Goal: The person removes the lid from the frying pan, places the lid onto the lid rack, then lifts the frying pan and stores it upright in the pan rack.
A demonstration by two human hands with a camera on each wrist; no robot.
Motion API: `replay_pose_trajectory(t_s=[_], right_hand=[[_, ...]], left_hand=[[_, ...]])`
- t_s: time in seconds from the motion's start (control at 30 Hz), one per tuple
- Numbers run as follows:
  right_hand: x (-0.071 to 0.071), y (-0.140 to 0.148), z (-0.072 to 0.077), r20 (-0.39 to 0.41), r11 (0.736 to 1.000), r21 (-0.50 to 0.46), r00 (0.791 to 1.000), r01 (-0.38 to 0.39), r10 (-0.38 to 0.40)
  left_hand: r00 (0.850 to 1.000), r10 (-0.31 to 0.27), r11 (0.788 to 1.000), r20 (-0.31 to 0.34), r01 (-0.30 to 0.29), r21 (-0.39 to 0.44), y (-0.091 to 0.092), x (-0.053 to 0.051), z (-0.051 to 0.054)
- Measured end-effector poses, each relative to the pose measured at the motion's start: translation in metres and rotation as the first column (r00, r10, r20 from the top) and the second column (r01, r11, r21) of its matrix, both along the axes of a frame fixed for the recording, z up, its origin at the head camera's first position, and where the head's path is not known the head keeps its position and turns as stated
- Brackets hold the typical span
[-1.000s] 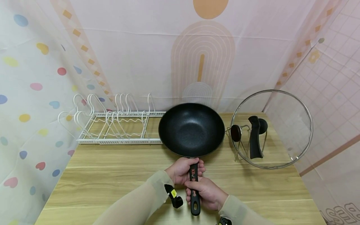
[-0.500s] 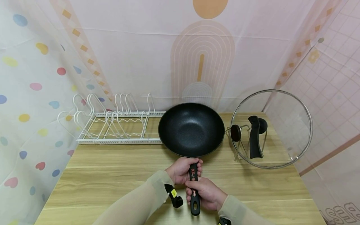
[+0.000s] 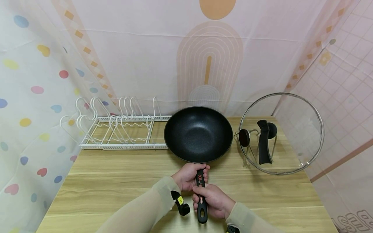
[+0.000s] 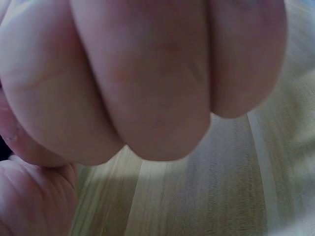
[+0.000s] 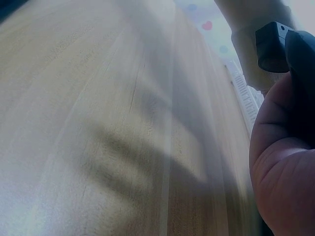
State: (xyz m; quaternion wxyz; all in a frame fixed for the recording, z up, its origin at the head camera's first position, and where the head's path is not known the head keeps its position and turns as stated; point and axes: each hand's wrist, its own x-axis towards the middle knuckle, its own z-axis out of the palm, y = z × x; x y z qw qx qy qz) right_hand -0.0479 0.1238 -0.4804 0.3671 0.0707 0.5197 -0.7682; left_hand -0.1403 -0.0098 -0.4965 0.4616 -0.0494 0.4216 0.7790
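A black wok (image 3: 201, 134) sits in the middle of the head view, its inside facing up and its handle (image 3: 202, 205) pointing toward me. My left hand (image 3: 187, 176) grips the handle close to the pan, thumb on top and fingers curled around from beneath. Lower down, my right hand (image 3: 214, 199) holds the same handle, its thumb across the top. The handle's looped end sticks out past the right hand. Curled fingers (image 4: 152, 88) fill the left wrist view, above wood. In the right wrist view, part of a hand (image 5: 283, 162) appears at the right edge beside the dark handle.
On the left stands a white wire dish rack (image 3: 125, 147), its right end partly hidden by the wok. To the right, a large glass lid (image 3: 264, 142) with a black handle leans on a small wire stand (image 3: 247, 155). Patterned curtains surround the wooden table (image 3: 116, 178).
The handle's lettering has turned slightly, and the left fingertips beyond it show a little less. Both hands keep their grip, and the wok stays in nearly the same place.
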Motion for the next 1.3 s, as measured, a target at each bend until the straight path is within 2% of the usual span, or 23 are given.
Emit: replay_pose_trajectory(t_s=[0.33, 0.5, 0.87, 1.3], right_hand=[[0.000, -0.003, 0.000, 0.027, 1.000, -0.024, 1.000, 0.012, -0.011], [0.002, -0.009, 0.001, 0.048, 0.998, -0.035, 0.998, 0.050, -0.048], [0.005, -0.021, 0.001, 0.063, 0.982, 0.037, 0.980, 0.185, -0.187], [0.007, -0.026, 0.002, 0.053, 0.975, 0.099, 0.977, 0.201, -0.207]], left_hand=[[1.000, 0.009, 1.000, 0.005, -0.009, -0.001, 0.001, 0.001, 0.000], [1.000, 0.015, 1.000, 0.014, -0.015, 0.007, 0.003, 0.001, 0.000], [0.999, 0.033, 0.999, 0.041, -0.034, 0.039, 0.008, 0.002, -0.001], [0.999, 0.039, 0.999, 0.028, -0.040, 0.031, 0.009, 0.005, -0.001]])
